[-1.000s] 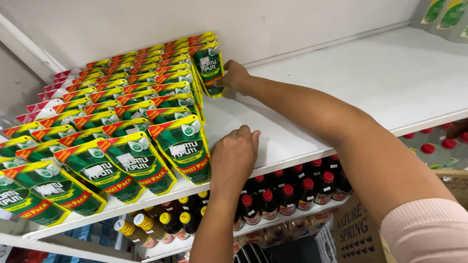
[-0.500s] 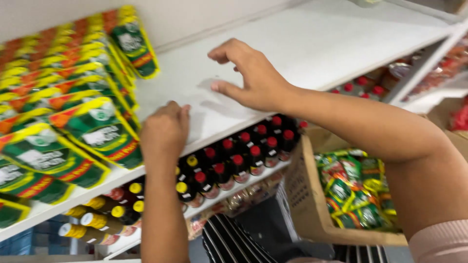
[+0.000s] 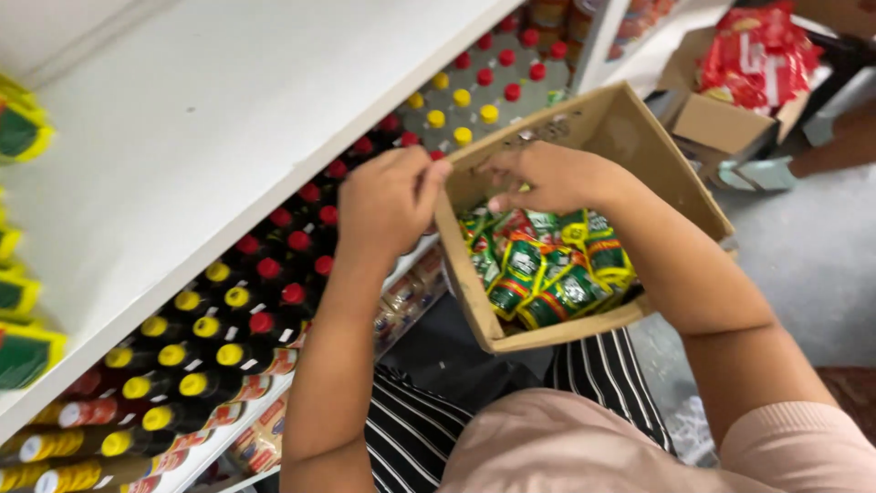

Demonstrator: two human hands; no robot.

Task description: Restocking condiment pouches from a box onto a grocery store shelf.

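Fingers of the left hand (image 3: 388, 196) are curling closed over the near upper rim of the open brown cardboard box (image 3: 639, 146), apparently pinching its edge. Right hand (image 3: 547, 175) is reaching down inside the box, fingers bent and loosely spread just above the green, red and yellow foil sachets (image 3: 547, 269); whether it is grasping one cannot be told. Beside the box, red- and yellow-capped dark bottles (image 3: 265, 274) are standing beneath the white shelf (image 3: 228, 128).

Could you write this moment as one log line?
left hand: on cardboard box rim | right hand: inside box above green packets
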